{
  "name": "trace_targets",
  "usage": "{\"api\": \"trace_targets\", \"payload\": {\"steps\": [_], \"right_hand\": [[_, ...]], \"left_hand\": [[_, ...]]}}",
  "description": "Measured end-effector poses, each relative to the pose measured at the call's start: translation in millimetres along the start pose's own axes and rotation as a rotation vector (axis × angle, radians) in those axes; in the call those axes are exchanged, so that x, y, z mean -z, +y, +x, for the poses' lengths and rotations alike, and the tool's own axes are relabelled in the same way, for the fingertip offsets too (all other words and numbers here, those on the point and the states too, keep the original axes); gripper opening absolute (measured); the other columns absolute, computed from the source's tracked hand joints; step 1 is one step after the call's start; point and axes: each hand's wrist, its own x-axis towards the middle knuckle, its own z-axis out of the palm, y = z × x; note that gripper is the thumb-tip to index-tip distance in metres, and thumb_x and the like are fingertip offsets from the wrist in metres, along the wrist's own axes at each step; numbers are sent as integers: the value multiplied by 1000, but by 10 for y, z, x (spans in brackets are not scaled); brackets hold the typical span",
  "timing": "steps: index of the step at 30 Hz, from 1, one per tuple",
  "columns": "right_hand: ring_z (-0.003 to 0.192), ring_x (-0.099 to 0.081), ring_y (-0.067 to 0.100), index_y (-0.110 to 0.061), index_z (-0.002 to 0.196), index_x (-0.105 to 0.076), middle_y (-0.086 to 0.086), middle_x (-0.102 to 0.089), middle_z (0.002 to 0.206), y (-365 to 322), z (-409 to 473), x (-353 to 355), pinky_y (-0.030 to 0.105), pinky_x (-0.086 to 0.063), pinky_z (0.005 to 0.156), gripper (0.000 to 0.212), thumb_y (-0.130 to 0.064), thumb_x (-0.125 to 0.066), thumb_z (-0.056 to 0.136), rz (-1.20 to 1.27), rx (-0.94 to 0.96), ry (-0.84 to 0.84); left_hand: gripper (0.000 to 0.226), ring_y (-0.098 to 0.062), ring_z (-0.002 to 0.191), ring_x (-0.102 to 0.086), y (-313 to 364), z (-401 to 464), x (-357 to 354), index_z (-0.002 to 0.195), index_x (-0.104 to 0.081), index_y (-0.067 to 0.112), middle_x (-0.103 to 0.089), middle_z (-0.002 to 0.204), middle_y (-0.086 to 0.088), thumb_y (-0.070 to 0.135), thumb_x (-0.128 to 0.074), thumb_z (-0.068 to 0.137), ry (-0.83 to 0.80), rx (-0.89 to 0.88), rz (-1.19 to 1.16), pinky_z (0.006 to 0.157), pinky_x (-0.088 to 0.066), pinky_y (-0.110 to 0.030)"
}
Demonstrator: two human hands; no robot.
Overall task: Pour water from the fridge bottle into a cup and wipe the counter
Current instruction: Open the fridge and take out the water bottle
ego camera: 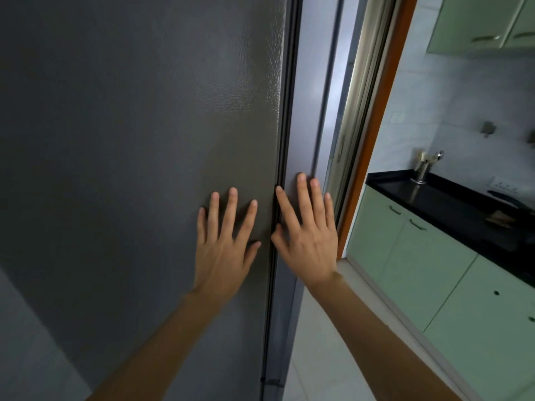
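A tall dark grey fridge door (139, 140) fills the left and middle of the view and looks closed. My left hand (224, 250) lies flat on the door near its right edge, fingers straight and spread. My right hand (308, 238) is beside it, fingers straight, over the dark door seam (285, 125) and the fridge's side panel. Neither hand holds anything. No bottle or cup is in sight.
To the right, past an orange door frame (373, 134), a black kitchen counter (451, 204) runs over pale green cabinets (419, 256). A metal utensil holder (421, 169) stands on the counter's far end. Green wall cabinets (477, 24) hang above. Pale floor tiles (333, 357) lie below.
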Motion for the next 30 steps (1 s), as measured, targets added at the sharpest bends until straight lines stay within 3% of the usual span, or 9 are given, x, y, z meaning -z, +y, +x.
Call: {"api": "trace_targets", "payload": {"steps": [14,24,30], "right_hand": [[146,-13,30,-16,144,-42,15,-19,154,11,23,7,47,-17,118,65,-24,-61,82,23,24,63],[147,-1,37,-1,150,-19,21,-10,158,781,-226,194,51,-15,119,73,-14,-56,89,43,-116,-46],[147,2,36,2,150,-8,18,-2,159,1299,-308,267,46,-8,121,79,-26,-54,93,41,-169,-130]], "left_hand": [[83,-41,144,-12,-24,11,71,153,-13,23,-8,158,-15,49,-58,88,-26,-2,11,114,-18,-56],[83,-43,144,-13,-10,26,66,152,-20,20,-10,158,-16,47,-63,87,-29,-28,-7,114,-21,-59],[83,-47,143,-15,47,14,68,150,-26,15,-18,157,-22,49,-64,85,-59,0,7,113,-20,-62]]}}
